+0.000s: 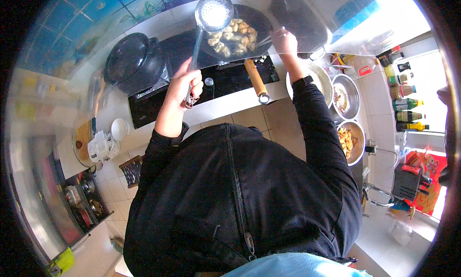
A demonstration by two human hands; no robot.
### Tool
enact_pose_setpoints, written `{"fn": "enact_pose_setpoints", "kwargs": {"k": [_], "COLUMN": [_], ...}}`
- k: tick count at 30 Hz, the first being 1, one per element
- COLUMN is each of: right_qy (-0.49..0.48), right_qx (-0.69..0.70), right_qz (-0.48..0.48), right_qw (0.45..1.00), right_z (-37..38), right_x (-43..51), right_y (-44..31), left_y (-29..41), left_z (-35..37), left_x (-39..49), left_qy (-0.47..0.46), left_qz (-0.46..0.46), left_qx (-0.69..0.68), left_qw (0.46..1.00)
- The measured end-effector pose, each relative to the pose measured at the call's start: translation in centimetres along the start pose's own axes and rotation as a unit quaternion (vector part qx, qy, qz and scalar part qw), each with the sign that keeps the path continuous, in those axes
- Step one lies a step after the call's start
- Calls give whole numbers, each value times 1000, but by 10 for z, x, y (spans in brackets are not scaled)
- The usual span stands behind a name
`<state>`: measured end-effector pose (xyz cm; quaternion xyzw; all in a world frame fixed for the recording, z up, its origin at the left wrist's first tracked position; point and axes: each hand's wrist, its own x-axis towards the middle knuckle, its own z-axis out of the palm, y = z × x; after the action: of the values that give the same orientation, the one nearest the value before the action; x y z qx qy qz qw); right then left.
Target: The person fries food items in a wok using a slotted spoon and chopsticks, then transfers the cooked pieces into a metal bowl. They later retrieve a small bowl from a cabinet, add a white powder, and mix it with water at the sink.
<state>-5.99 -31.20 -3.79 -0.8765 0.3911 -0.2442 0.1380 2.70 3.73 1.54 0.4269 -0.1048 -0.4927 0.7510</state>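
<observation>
My left hand (185,83) grips the handle of a perforated metal skimmer (215,12), whose round head is raised at the far left side of a dark wok (260,23). Several pale-golden pieces of food (236,35) lie together in the wok. Thin chopsticks (264,41) are held in my right hand (285,42) at the wok's right side, their tips close to the food. The wok's wooden handle (256,79) points back toward me over the edge of the black stove (219,83).
A black lidded pot (128,61) stands left on the stove. To the right are metal bowls (347,97), one holding browned food (345,142). Bottles (408,104) line the windowsill, near a knife block (407,181). A drawer (86,201) stands open at lower left.
</observation>
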Motion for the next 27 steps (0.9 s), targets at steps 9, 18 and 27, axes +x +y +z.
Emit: {"fn": "enact_pose_setpoints", "kwargs": {"k": [9,18,27], "right_qy": [4,58,-40], "right_qx": [64,75,56], "right_qz": [-76,-78,-109], "right_qw": [995,992,992], "right_z": [3,-8,-1], "right_x": [-36,-1,-20], "right_y": [6,8,3], "left_y": [2,-2,-5], "left_z": [5,3,-1], "left_x": [2,-3,-6], "left_qy": [2,5,22], "left_qz": [-3,-5,-9], "left_qx": [23,8,19], "left_qw": [1000,1000,1000]}}
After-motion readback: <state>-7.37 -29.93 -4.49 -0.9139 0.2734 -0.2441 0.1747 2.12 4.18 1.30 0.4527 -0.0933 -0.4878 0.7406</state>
